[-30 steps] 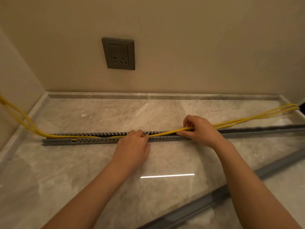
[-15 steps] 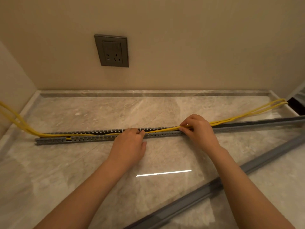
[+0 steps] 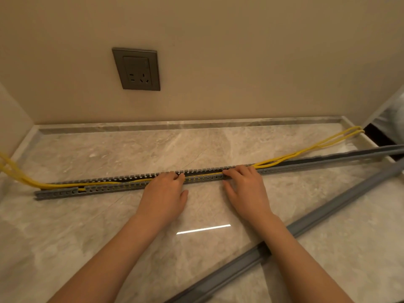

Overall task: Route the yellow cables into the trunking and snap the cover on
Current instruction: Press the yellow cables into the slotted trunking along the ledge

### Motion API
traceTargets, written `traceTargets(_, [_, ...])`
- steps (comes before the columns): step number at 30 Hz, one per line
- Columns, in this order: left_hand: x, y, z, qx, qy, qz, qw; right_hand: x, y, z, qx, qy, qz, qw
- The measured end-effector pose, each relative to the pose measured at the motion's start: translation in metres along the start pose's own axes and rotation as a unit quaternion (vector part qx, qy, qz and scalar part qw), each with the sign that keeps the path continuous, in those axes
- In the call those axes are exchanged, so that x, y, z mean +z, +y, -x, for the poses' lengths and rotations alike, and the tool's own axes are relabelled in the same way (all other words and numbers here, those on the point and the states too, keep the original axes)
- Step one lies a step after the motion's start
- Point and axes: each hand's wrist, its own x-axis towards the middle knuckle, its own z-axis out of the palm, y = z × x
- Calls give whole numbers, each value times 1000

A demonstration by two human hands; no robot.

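Note:
A long grey slotted trunking [image 3: 109,187] lies across the marble counter, left to right. Yellow cables [image 3: 306,150] come in from the left edge, run inside the channel through the middle, then rise out at the right and trail to the far right corner. My left hand [image 3: 162,193] rests palm down at the trunking's middle, fingertips pressing on the channel. My right hand [image 3: 246,186] lies just to its right, fingertips pushing the cables down into the slot. The grey cover strip [image 3: 317,221] lies loose, diagonally, at the near right.
A grey wall socket [image 3: 136,69] sits on the beige wall behind. The counter [image 3: 196,147] has a raised marble lip at the back and sides. A dark gap opens past the right end.
My right hand has let go its pinch on the raised cables and now presses them flat into the channel. More cable lies inside the trunking between my hands. The view has shifted right.

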Motion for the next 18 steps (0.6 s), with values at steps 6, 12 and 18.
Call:
traceTargets(6, [3,-4,4,12,6,30,999,1,-6,3,24,-6,5,1000])
traceTargets(12, [12,-7,4,43,31,-5,999,2,-10,9,48,-37,-7,998])
traceTargets(18, [7,8,2,59,43,-12,997,2,-11,8,86,-68,-36,993])
